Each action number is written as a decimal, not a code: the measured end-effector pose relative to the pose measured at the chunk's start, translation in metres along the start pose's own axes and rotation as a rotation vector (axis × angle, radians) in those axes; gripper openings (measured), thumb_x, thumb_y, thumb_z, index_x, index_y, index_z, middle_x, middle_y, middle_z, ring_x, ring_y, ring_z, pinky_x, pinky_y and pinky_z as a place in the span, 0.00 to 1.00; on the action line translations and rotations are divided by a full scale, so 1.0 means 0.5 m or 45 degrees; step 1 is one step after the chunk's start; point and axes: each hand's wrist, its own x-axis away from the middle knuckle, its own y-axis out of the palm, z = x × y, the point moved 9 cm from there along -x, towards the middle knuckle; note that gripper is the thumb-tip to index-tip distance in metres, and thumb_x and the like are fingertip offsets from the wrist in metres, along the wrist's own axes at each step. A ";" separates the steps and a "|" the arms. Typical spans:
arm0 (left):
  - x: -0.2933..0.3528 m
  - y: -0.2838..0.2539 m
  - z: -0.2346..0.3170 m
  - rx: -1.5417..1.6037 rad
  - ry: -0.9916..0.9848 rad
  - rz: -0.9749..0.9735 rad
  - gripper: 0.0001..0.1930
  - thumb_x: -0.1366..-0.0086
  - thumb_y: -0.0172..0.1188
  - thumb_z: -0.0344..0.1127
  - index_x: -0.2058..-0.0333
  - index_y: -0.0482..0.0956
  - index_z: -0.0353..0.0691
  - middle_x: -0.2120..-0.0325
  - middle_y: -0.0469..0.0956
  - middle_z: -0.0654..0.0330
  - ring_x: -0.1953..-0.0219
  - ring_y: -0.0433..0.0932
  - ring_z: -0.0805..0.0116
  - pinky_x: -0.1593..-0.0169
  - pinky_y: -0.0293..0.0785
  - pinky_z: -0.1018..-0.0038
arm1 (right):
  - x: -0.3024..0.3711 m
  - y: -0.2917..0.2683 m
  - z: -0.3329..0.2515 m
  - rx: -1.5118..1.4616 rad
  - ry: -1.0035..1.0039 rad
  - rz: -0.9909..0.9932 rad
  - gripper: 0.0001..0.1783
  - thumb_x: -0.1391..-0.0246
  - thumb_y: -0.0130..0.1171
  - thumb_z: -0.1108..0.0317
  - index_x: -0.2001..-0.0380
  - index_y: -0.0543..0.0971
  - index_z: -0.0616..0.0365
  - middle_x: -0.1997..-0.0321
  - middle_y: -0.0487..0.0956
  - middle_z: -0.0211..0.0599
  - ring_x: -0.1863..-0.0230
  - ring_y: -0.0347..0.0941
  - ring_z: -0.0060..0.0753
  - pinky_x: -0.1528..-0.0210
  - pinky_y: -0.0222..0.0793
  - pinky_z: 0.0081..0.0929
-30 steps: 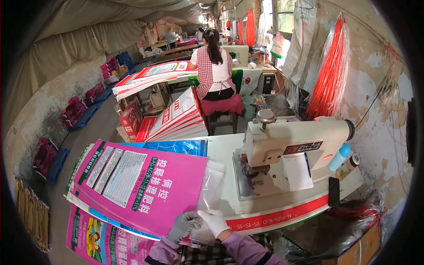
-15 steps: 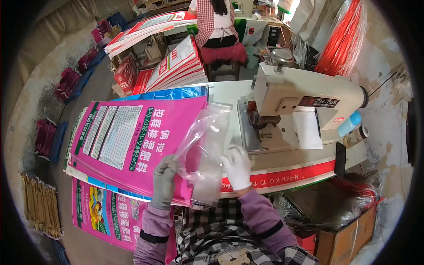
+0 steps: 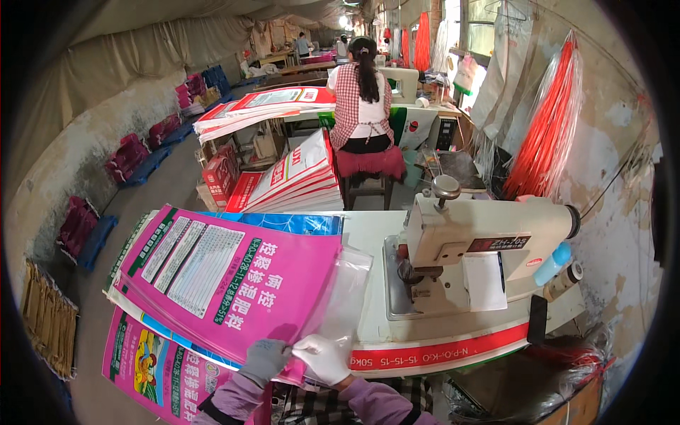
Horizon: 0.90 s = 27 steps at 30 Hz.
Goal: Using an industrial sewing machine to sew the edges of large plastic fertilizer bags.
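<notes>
Pink bag (image 3: 219, 283) lies over blue bag (image 3: 304, 224), left side of tabletop (image 3: 374, 330); clear liner (image 3: 343, 292) juts out right. Left hand (image 3: 268, 360): fingers at near edge, grip unclear. Right hand (image 3: 324, 358): pinching liner, apparently. Probably light, floppy, slippery; best pinched at near corner.

Peeling wall (image 3: 622, 117) at right; drab cloth (image 3: 142, 78) overhead left; grey floor (image 3: 164, 185); bright window (image 3: 481, 37).

Purple sleeves (image 3: 382, 402), grey glove (image 3: 265, 360), white glove (image 3: 324, 359)
</notes>
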 end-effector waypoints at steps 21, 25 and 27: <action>0.317 -0.016 -0.144 0.334 0.076 0.732 0.10 0.42 0.63 0.36 0.61 0.82 0.43 0.73 0.80 0.49 0.71 0.80 0.55 0.66 0.75 0.61 | -0.200 -0.027 -0.012 2.240 -0.559 -0.528 0.13 0.40 0.51 0.62 0.71 0.81 0.57 0.75 0.78 0.41 0.70 0.77 0.36 0.64 0.74 0.28; 0.348 -0.034 -0.141 0.379 0.172 1.134 0.08 0.43 0.63 0.33 0.63 0.83 0.43 0.80 0.78 0.51 0.78 0.78 0.54 0.72 0.74 0.62 | -0.160 -0.211 -0.111 0.653 -0.319 0.655 0.19 0.47 0.62 0.58 0.56 0.79 0.59 0.74 0.79 0.38 0.65 0.76 0.45 0.55 0.73 0.39; 0.337 -0.020 -0.146 0.397 0.127 1.084 0.08 0.43 0.63 0.33 0.64 0.83 0.42 0.79 0.78 0.51 0.78 0.78 0.53 0.72 0.73 0.61 | -0.104 -0.220 -0.180 0.808 -0.501 0.968 0.23 0.49 0.64 0.56 0.53 0.78 0.57 0.72 0.80 0.38 0.60 0.76 0.45 0.51 0.71 0.38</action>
